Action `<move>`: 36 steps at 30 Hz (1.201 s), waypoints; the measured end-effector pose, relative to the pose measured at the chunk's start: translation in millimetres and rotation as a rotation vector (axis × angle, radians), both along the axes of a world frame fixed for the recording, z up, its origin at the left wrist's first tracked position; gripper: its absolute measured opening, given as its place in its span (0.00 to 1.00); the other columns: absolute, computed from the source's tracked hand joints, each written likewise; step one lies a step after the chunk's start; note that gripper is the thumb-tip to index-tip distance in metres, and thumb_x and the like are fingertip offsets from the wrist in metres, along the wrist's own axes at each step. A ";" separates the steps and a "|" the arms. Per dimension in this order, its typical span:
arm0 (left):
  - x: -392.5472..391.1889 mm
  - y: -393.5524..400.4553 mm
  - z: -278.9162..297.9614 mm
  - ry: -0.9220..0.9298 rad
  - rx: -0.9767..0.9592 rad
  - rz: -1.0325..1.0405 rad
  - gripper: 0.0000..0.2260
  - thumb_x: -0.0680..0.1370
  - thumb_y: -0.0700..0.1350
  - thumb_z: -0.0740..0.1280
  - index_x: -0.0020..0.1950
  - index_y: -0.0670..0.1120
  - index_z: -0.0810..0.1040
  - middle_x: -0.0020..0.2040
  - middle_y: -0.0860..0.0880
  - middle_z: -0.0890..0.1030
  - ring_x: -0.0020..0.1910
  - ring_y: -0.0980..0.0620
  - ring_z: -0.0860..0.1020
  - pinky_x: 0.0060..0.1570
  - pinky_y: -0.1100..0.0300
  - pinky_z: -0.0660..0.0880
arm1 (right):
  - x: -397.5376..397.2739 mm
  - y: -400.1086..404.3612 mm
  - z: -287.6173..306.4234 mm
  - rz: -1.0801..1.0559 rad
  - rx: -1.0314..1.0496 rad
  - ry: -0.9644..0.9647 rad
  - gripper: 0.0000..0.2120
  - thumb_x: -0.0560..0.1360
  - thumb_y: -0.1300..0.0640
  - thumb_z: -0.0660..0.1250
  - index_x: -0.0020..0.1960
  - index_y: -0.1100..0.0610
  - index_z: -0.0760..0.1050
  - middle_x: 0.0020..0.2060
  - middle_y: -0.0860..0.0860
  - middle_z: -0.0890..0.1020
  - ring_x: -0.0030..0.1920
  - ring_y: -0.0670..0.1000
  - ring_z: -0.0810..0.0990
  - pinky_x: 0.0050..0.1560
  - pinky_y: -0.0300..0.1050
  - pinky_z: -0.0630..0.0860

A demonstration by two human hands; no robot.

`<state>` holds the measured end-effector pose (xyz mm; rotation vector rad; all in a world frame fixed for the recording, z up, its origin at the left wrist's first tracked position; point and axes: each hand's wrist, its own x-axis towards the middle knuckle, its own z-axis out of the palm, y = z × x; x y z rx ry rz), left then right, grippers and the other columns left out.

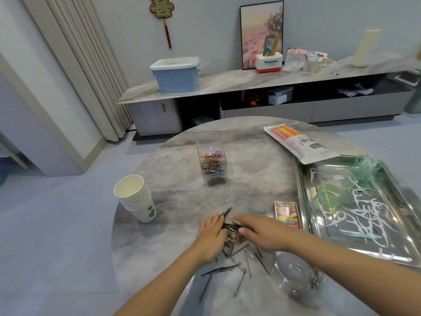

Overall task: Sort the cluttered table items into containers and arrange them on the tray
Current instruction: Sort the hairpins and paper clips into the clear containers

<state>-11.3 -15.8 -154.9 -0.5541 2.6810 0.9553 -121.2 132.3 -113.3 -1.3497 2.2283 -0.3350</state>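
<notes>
Both hands meet at the pile of hairpins [233, 232] on the table [173, 201]. The left hand [210, 236] and right hand [262, 233] press it from both sides with nearly straight fingers. Loose hairpins [240, 285] lie nearer, pointing many ways; most run lengthwise toward the person.

Hairpin pile [232, 232]: middle part covered by left hand [210, 236] and right hand [262, 233]; their grip on it cannot be told. Tray [303, 192]: right side cut off by the picture's edge. Clear bowl [296, 277], near desk edge: contents blurred. Small card box [287, 214]: print unreadable.
</notes>
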 end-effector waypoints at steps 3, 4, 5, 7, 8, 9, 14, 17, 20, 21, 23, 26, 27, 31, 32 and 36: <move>4.0 13.5 8.7 0.040 -0.024 0.025 0.23 0.83 0.52 0.48 0.78 0.48 0.53 0.78 0.49 0.48 0.77 0.52 0.42 0.73 0.54 0.37 | 0.6 23.1 18.4 -0.063 -0.013 0.088 0.20 0.81 0.48 0.54 0.71 0.52 0.67 0.67 0.48 0.73 0.66 0.49 0.71 0.66 0.44 0.67; 5.0 20.8 12.2 0.064 -0.038 0.014 0.23 0.83 0.52 0.49 0.77 0.48 0.55 0.78 0.49 0.49 0.77 0.52 0.43 0.73 0.54 0.36 | -0.1 32.0 22.9 -0.067 -0.012 0.118 0.19 0.81 0.49 0.55 0.68 0.53 0.70 0.64 0.49 0.76 0.64 0.48 0.73 0.64 0.43 0.69; 5.2 29.3 16.7 0.090 -0.034 0.006 0.22 0.83 0.52 0.50 0.77 0.49 0.58 0.78 0.48 0.51 0.77 0.52 0.44 0.73 0.54 0.36 | -1.3 41.1 27.2 -0.072 -0.014 0.145 0.17 0.80 0.50 0.56 0.65 0.54 0.74 0.61 0.49 0.78 0.61 0.48 0.75 0.62 0.43 0.70; 4.3 44.7 27.1 0.127 0.014 0.005 0.20 0.83 0.50 0.53 0.74 0.48 0.64 0.77 0.48 0.55 0.77 0.53 0.47 0.74 0.53 0.37 | -5.5 55.6 32.6 -0.103 -0.002 0.171 0.15 0.80 0.50 0.57 0.59 0.54 0.79 0.55 0.49 0.82 0.56 0.49 0.77 0.58 0.44 0.72; 3.8 51.2 32.4 0.146 0.036 0.004 0.18 0.83 0.49 0.54 0.72 0.48 0.67 0.77 0.49 0.58 0.77 0.54 0.50 0.75 0.52 0.39 | -8.4 61.3 34.8 -0.114 0.026 0.174 0.15 0.79 0.49 0.58 0.56 0.54 0.80 0.52 0.50 0.83 0.53 0.50 0.78 0.55 0.44 0.72; 3.3 56.2 35.8 0.163 0.046 -0.002 0.17 0.82 0.48 0.56 0.71 0.48 0.69 0.76 0.49 0.61 0.76 0.55 0.53 0.75 0.53 0.40 | -11.3 65.4 36.2 -0.116 0.069 0.167 0.15 0.79 0.48 0.59 0.53 0.54 0.81 0.49 0.50 0.83 0.50 0.50 0.78 0.53 0.44 0.73; 4.1 74.9 45.1 0.168 0.152 -0.043 0.15 0.81 0.48 0.58 0.66 0.49 0.76 0.69 0.52 0.71 0.70 0.56 0.66 0.67 0.65 0.58 | -17.0 79.1 40.5 -0.083 0.208 0.132 0.12 0.76 0.51 0.65 0.57 0.51 0.80 0.53 0.47 0.82 0.53 0.48 0.78 0.52 0.40 0.73; 1.9 77.8 47.1 0.135 0.217 -0.029 0.15 0.81 0.50 0.58 0.64 0.50 0.77 0.64 0.55 0.75 0.64 0.59 0.70 0.60 0.66 0.63 | -18.2 79.3 37.9 -0.071 0.221 0.186 0.11 0.76 0.53 0.65 0.57 0.52 0.80 0.53 0.48 0.83 0.53 0.48 0.79 0.47 0.36 0.69; -5.7 77.5 48.3 0.159 0.290 0.012 0.12 0.81 0.51 0.58 0.54 0.52 0.80 0.47 0.55 0.77 0.49 0.59 0.74 0.53 0.63 0.68 | -22.0 74.0 43.4 -0.068 0.153 0.221 0.10 0.76 0.54 0.64 0.55 0.52 0.81 0.50 0.48 0.83 0.51 0.49 0.79 0.47 0.38 0.71; -8.8 75.2 49.4 0.185 0.308 0.037 0.12 0.81 0.51 0.58 0.50 0.52 0.81 0.43 0.55 0.77 0.45 0.59 0.74 0.49 0.62 0.69 | -24.7 71.6 47.4 -0.085 0.109 0.222 0.10 0.76 0.55 0.64 0.53 0.53 0.82 0.48 0.48 0.84 0.49 0.49 0.79 0.46 0.39 0.71; -15.1 67.1 54.5 0.230 0.327 0.096 0.14 0.81 0.50 0.57 0.42 0.51 0.79 0.38 0.52 0.74 0.40 0.56 0.72 0.44 0.61 0.68 | -33.8 65.7 55.4 -0.161 0.033 0.199 0.10 0.76 0.56 0.63 0.48 0.56 0.82 0.43 0.49 0.84 0.43 0.49 0.79 0.43 0.39 0.72; -23.3 48.1 60.0 0.291 0.352 0.233 0.13 0.81 0.50 0.55 0.55 0.51 0.79 0.50 0.52 0.77 0.52 0.53 0.75 0.55 0.57 0.71 | -56.2 56.4 59.8 -0.321 -0.026 0.189 0.12 0.76 0.59 0.62 0.43 0.64 0.81 0.36 0.53 0.84 0.35 0.50 0.79 0.38 0.41 0.73; -25.7 41.4 62.2 0.299 0.343 0.287 0.14 0.82 0.48 0.54 0.61 0.49 0.77 0.56 0.52 0.78 0.57 0.54 0.75 0.61 0.55 0.70 | -64.2 52.5 58.2 -0.393 -0.042 0.170 0.13 0.76 0.59 0.61 0.42 0.66 0.80 0.34 0.55 0.84 0.33 0.50 0.79 0.36 0.41 0.73; -33.3 17.5 57.6 0.271 0.232 0.357 0.15 0.82 0.43 0.55 0.65 0.45 0.75 0.63 0.49 0.77 0.61 0.53 0.74 0.57 0.64 0.66 | -89.2 24.3 47.2 -0.655 -0.087 0.043 0.15 0.76 0.60 0.61 0.40 0.67 0.81 0.30 0.53 0.83 0.32 0.50 0.79 0.36 0.41 0.75; -33.5 17.3 55.7 0.245 0.194 0.350 0.15 0.81 0.42 0.56 0.65 0.45 0.75 0.64 0.49 0.77 0.62 0.53 0.73 0.56 0.65 0.65 | -91.2 20.0 44.4 -0.708 -0.094 0.010 0.15 0.76 0.60 0.60 0.39 0.67 0.81 0.29 0.52 0.82 0.31 0.50 0.78 0.35 0.41 0.75; -35.2 5.7 32.9 0.086 0.091 0.326 0.15 0.78 0.39 0.60 0.63 0.46 0.77 0.61 0.46 0.79 0.58 0.48 0.77 0.57 0.59 0.73 | -101.0 -8.6 23.0 -0.874 -0.136 -0.131 0.13 0.76 0.61 0.61 0.41 0.68 0.80 0.30 0.55 0.82 0.25 0.47 0.75 0.31 0.37 0.72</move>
